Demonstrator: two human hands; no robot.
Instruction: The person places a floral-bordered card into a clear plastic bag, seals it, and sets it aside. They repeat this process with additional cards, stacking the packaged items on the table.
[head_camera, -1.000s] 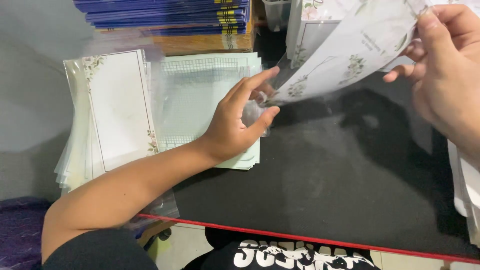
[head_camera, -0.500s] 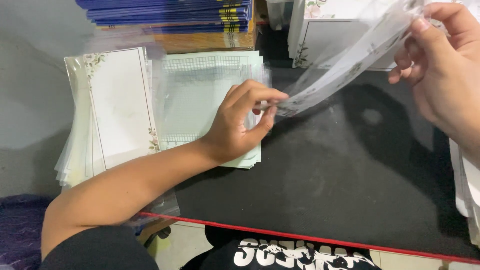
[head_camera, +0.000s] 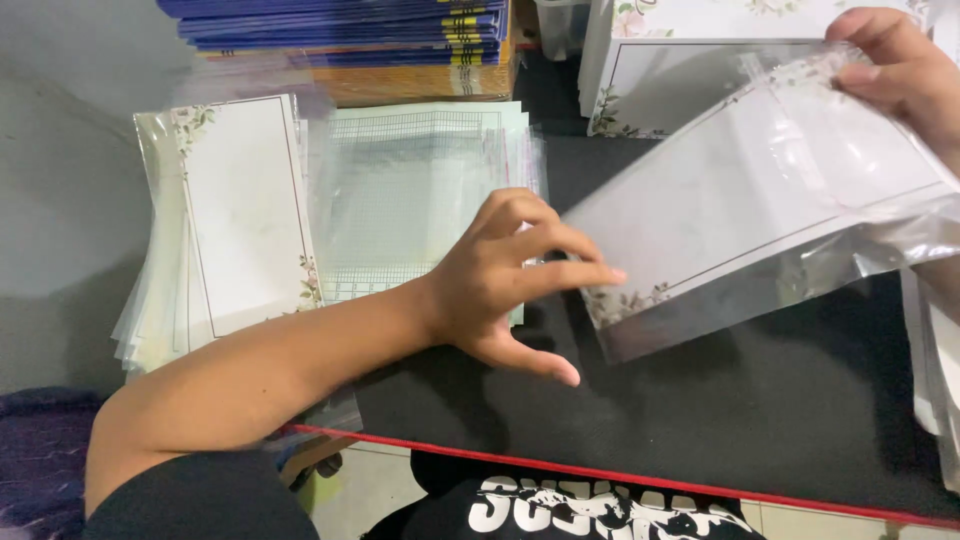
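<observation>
My right hand (head_camera: 900, 75) grips the top corner of a white floral-bordered card in a clear plastic sleeve (head_camera: 760, 200), holding it tilted above the black table (head_camera: 760, 410). My left hand (head_camera: 510, 285) reaches toward the card's lower left corner, fingertips touching its edge, fingers apart. Under my left hand lies a stack of pale green lined sheets (head_camera: 410, 200). Left of it sits a pile of sleeved floral-bordered cards (head_camera: 230, 220).
A stack of blue and brown books (head_camera: 350, 40) stands at the back. More floral-bordered cards (head_camera: 660, 90) lean at the back right. White sheets (head_camera: 935, 370) lie at the right edge. The table's red front edge (head_camera: 620, 470) runs below.
The sleeved card has turned from edge-on to face me flat. My left hand has slid right, from pinching the sleeve end to touching the card's lower corner.
</observation>
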